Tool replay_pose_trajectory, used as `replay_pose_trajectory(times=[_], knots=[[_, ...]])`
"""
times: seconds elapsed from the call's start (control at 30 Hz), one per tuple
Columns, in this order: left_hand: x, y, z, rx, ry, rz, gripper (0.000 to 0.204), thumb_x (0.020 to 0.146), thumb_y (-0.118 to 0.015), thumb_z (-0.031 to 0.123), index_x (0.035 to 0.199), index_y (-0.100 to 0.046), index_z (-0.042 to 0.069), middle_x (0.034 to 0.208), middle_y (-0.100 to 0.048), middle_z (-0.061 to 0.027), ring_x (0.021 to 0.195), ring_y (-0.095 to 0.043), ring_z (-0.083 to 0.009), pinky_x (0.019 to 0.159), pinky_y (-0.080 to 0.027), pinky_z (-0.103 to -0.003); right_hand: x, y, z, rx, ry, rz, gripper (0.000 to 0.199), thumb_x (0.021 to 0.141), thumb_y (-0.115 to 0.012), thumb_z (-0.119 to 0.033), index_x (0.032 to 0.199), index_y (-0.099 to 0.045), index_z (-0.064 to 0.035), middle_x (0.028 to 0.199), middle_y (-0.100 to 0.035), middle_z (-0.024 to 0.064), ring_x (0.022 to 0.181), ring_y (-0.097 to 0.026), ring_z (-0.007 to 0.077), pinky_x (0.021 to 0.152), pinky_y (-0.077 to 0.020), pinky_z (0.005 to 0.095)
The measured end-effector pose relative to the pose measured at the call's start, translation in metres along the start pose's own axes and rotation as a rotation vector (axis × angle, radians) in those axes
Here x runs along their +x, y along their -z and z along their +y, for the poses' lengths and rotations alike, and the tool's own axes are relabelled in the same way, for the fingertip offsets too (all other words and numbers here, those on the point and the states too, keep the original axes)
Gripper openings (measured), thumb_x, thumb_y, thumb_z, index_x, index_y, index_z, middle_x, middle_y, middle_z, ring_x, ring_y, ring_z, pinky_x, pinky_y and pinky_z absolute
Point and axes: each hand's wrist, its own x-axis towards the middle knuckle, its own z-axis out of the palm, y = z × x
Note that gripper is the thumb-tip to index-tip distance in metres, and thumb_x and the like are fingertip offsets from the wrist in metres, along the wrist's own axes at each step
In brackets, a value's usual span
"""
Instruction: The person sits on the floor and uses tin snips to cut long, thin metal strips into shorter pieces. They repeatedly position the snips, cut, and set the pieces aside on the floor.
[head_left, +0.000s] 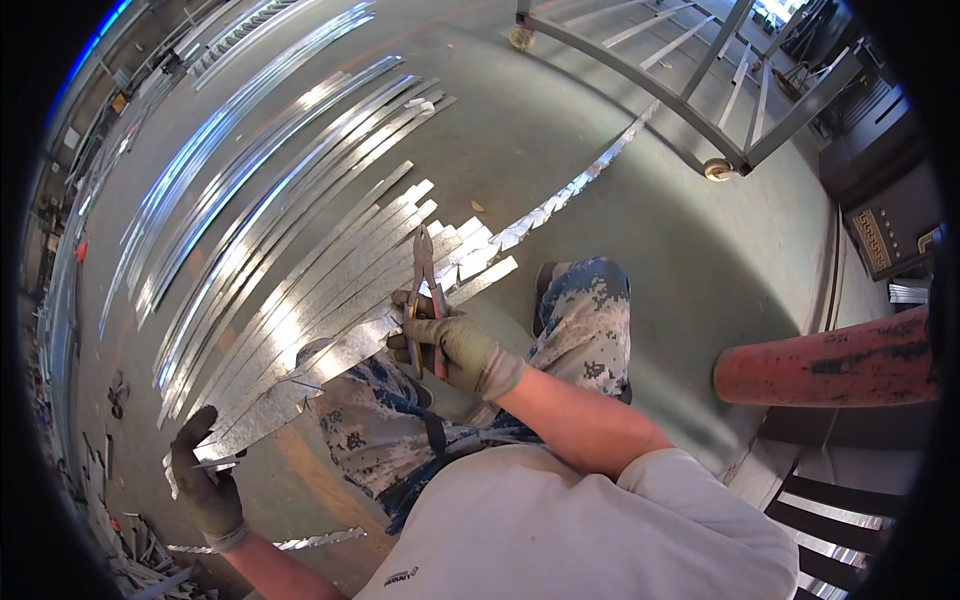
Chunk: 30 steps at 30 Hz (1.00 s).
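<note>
My gloved right hand (455, 348) is closed around a pair of pliers (424, 265) with red and yellow handles, their jaws pointing away from me. Beneath the pliers lies a fan of flat, shiny metal strips (330, 285) with staggered ends. My left hand (207, 485), in a dark glove, grips the near left end of the closest metal strip (262, 415). Small bent tabs show along this strip's near edge. A jagged, notched metal strip (560, 200) runs off from the far right end of the pile.
More long metal strips (250, 200) lie in rows at the far left. A wheeled metal frame (690, 105) stands at the upper right, a red cylinder (825, 358) at the right. Metal scraps (150, 560) and another jagged strip (320, 541) lie at the lower left.
</note>
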Motion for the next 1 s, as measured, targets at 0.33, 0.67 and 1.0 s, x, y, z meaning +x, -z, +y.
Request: replay_pose_trajectory(times=[0.33,0.67,1.0], knots=[[-0.002,-0.087,-0.047,-0.76,0.101,-0.138,0.098,0.109,-0.068,0.058,0.182,-0.03,0.006,0.177,-0.048,-0.0184,0.156,-0.055,-0.0312,0.126,-0.05,-0.05,0.003,-0.006,-0.01,-0.026,-0.045,-0.025,0.05,0.112,-0.074,-0.008,0.16,-0.066,-0.0157,0.135,-0.076,0.0045,0.119,-0.078,0.0245,0.104,-0.0646,0.0414],[0.017,-0.187,-0.017,-0.607,0.076,-0.114,0.059,0.113,-0.072,0.028,0.164,-0.054,0.004,0.161,-0.063,-0.0141,0.152,-0.06,-0.0292,0.126,-0.05,-0.048,-0.002,-0.014,-0.009,-0.033,-0.031,-0.047,0.051,0.111,-0.076,-0.01,0.16,-0.066,-0.0179,0.131,-0.077,0.0064,0.116,-0.08,0.0256,0.095,-0.0658,0.0401],[0.031,-0.173,-0.02,-0.38,-0.067,-0.029,0.032,0.104,-0.073,0.01,0.133,-0.073,-0.004,0.135,-0.077,-0.0164,0.132,-0.07,-0.0281,0.124,-0.049,-0.047,-0.028,0.018,-0.022,-0.16,0.047,0.035,0.051,0.112,-0.072,-0.009,0.16,-0.057,-0.0121,0.14,-0.073,0.0145,0.113,-0.081,0.0297,0.091,-0.0705,0.0449]])
